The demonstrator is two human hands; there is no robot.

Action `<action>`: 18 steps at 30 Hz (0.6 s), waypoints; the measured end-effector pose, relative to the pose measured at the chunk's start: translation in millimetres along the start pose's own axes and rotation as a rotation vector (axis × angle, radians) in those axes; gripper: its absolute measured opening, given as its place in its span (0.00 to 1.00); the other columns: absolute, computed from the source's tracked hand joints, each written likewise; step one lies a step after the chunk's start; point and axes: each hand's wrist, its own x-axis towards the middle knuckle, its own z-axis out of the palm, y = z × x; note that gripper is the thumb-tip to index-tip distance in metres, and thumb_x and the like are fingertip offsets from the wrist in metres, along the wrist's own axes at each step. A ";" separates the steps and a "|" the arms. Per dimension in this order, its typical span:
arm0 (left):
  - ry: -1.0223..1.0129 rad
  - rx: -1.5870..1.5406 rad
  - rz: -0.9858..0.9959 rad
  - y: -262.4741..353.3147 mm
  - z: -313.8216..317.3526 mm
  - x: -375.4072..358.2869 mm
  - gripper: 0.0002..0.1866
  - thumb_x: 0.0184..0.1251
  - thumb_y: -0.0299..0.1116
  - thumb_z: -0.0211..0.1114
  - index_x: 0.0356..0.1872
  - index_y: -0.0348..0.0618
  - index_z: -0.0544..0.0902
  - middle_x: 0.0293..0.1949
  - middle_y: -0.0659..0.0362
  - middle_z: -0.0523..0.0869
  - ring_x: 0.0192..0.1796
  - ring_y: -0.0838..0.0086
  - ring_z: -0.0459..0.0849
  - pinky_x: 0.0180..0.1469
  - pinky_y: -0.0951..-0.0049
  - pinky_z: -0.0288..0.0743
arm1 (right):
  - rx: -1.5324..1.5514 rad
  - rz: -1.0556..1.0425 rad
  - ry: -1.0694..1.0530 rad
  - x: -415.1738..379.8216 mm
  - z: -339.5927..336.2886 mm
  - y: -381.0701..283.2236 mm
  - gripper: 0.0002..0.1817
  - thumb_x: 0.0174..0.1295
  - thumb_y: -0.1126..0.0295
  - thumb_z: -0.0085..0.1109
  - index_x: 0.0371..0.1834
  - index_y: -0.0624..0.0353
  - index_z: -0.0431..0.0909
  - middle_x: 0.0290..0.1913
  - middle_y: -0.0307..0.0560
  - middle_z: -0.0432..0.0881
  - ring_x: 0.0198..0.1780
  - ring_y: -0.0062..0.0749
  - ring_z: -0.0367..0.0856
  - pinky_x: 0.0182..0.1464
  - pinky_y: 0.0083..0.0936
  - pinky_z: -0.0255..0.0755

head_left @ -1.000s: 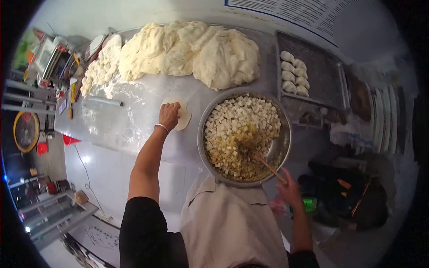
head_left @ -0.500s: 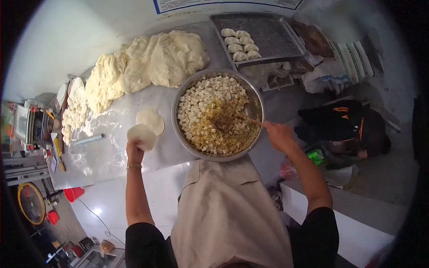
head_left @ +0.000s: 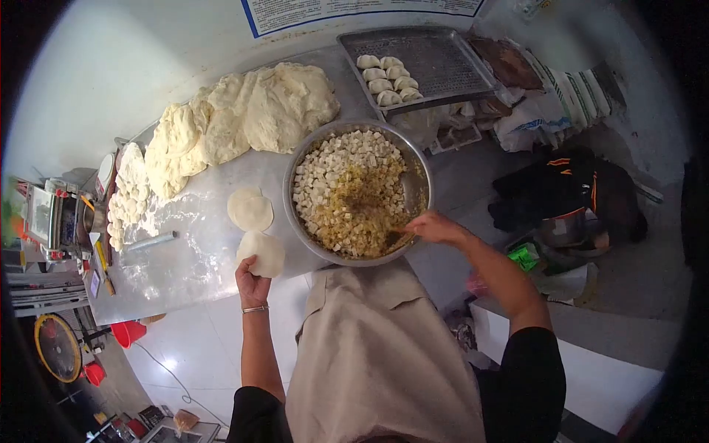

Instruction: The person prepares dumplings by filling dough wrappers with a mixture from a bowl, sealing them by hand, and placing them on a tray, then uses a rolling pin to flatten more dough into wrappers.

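Observation:
My left hand (head_left: 253,283) is closed on the edge of a round dough wrapper (head_left: 263,252), held just left of the bowl. Behind it, more flat wrappers (head_left: 249,209) lie overlapping on the metal table. My right hand (head_left: 436,227) grips a wooden-looking stirring tool (head_left: 402,234) whose working end sits in the filling; its exact kind is hidden. The filling (head_left: 362,199) is pale diced cubes mixed with yellowish crumbly bits, in a large steel bowl (head_left: 426,166) at the table's front edge.
A big dough mass (head_left: 244,114) lies at the back, with small dough pieces (head_left: 127,193) and a rolling pin (head_left: 150,241) to the left. A metal tray (head_left: 443,63) holds several filled dumplings (head_left: 388,77). Dark clothing (head_left: 569,188) and bags (head_left: 532,122) are at right.
My left hand has moved right and down with the wrapper, away from the wrappers on the table. My right hand has shifted left and slightly down over the bowl's rim with the tool.

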 end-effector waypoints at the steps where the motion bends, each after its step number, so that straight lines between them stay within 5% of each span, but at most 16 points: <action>1: -0.022 0.039 0.012 -1.5 0.5 0.6 0.26 0.62 0.23 0.57 0.65 0.33 0.72 0.61 0.49 0.80 0.64 0.54 0.78 0.70 0.48 0.71 | -0.013 -0.057 0.116 -1.7 -1.9 -2.3 0.14 0.65 0.72 0.51 0.48 0.61 0.83 0.38 0.54 0.87 0.37 0.49 0.86 0.42 0.49 0.77; 5: -0.082 0.113 0.048 -9.9 11.9 1.7 0.27 0.62 0.20 0.55 0.65 0.34 0.72 0.61 0.49 0.80 0.64 0.54 0.78 0.70 0.49 0.71 | -0.602 0.057 0.341 -30.2 -39.5 -54.0 0.19 0.67 0.72 0.51 0.60 0.55 0.79 0.40 0.54 0.87 0.40 0.48 0.87 0.43 0.48 0.77; 8: -0.097 0.077 0.017 -16.2 36.2 -5.9 0.26 0.63 0.20 0.55 0.65 0.35 0.72 0.61 0.50 0.80 0.64 0.55 0.78 0.69 0.50 0.72 | -0.678 0.145 0.296 -35.6 -48.6 -53.4 0.22 0.67 0.70 0.52 0.65 0.53 0.75 0.40 0.54 0.87 0.44 0.48 0.87 0.46 0.49 0.77; 11: -0.064 -0.011 -0.079 -26.4 41.7 -3.7 0.24 0.67 0.22 0.57 0.65 0.36 0.71 0.61 0.51 0.80 0.63 0.56 0.79 0.68 0.50 0.72 | -0.616 0.169 0.312 -23.8 -31.4 -49.3 0.21 0.67 0.73 0.51 0.62 0.56 0.78 0.41 0.56 0.87 0.45 0.48 0.86 0.46 0.49 0.78; 14: -0.061 0.080 -0.067 -39.1 54.9 -10.2 0.23 0.70 0.26 0.58 0.65 0.38 0.72 0.62 0.51 0.80 0.63 0.56 0.79 0.67 0.51 0.73 | -0.477 -0.047 0.336 -1.1 18.0 7.0 0.20 0.67 0.74 0.50 0.61 0.56 0.79 0.40 0.58 0.87 0.43 0.49 0.86 0.42 0.47 0.79; 18: -0.121 0.151 -0.065 -56.9 61.4 -8.9 0.22 0.73 0.30 0.58 0.65 0.39 0.72 0.62 0.52 0.79 0.64 0.57 0.78 0.68 0.50 0.72 | -0.032 -0.020 0.286 3.7 47.0 10.7 0.19 0.69 0.71 0.52 0.62 0.58 0.79 0.35 0.49 0.86 0.37 0.38 0.85 0.38 0.37 0.77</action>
